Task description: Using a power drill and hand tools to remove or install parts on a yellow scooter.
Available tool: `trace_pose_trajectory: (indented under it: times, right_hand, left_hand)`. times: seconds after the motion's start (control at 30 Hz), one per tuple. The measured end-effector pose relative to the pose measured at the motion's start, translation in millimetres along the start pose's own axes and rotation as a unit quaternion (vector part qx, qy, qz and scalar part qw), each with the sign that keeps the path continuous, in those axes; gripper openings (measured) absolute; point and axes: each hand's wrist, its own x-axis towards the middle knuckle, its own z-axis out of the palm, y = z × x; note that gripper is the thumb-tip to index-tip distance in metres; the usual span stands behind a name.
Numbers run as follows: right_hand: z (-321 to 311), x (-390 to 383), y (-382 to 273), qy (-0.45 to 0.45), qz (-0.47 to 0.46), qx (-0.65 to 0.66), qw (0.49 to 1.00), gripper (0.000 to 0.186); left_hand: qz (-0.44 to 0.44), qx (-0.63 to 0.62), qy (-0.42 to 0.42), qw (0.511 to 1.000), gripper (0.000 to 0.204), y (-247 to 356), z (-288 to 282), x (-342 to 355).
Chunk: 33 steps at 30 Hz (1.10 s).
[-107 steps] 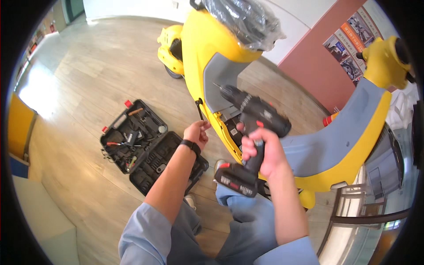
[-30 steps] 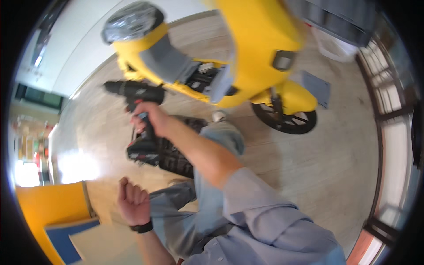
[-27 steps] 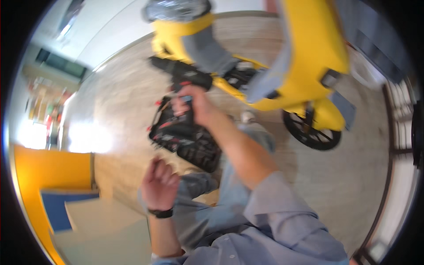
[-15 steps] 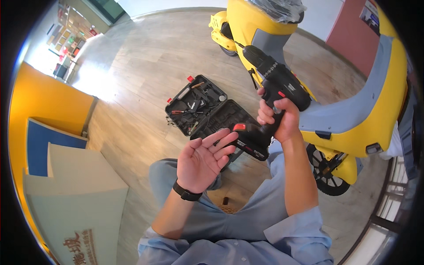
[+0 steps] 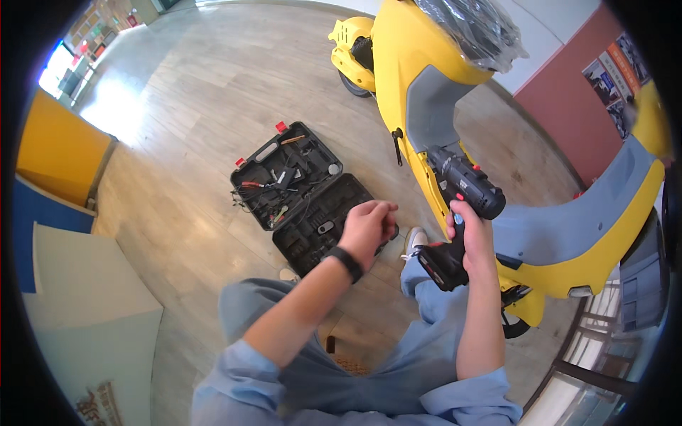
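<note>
My right hand [image 5: 467,227] grips the black cordless drill [image 5: 474,190], whose front end reaches over the open edge of the scooter's step-through body. The yellow and grey scooter [image 5: 398,85] fills the right side, with wrinkled clear plastic over its seat [image 5: 470,32]. My left hand [image 5: 366,228], back upward and fingers curled, is left of the drill, above the open black toolbox [image 5: 302,240]; what it holds, if anything, is hidden. The toolbox lies on the floor with red latches, several tools and leads in its upper half and moulded recesses in the lower.
Yellow [image 5: 60,142] and pale [image 5: 92,284] low blocks stand on the left. A pink wall panel [image 5: 540,113] with posters is behind the scooter. My shoe [image 5: 415,238] is beside the scooter's lower edge. A framed glass surface [image 5: 597,334] is at lower right.
Since half a second ago my open left palm has turned over and its fingers have curled. My right hand has lowered the drill and tilted it toward the scooter's body.
</note>
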Motion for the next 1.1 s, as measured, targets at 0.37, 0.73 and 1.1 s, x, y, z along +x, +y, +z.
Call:
trace_pose_trajectory:
  times: [0.37, 0.73, 1.1]
  right_hand:
    - [-8.6, 97.9, -14.1, 0.078, -0.086, -0.305, 0.945, 0.023]
    - [-13.4, 155.1, 18.8, 0.134, -0.003, -0.364, 0.922, 0.025]
    - [-11.0, 179.3, 29.5, 0.126, -0.094, -0.506, 0.848, 0.028]
  left_hand:
    - [-0.048, -0.215, -0.12, 0.968, 0.038, -89.1, 106.4, 127.9]
    - [0.088, -0.103, -0.08, 0.987, 0.033, -111.5, 114.8, 169.7]
    - [0.035, -0.19, -0.097, 0.976, 0.031, -122.4, 115.0, 189.2]
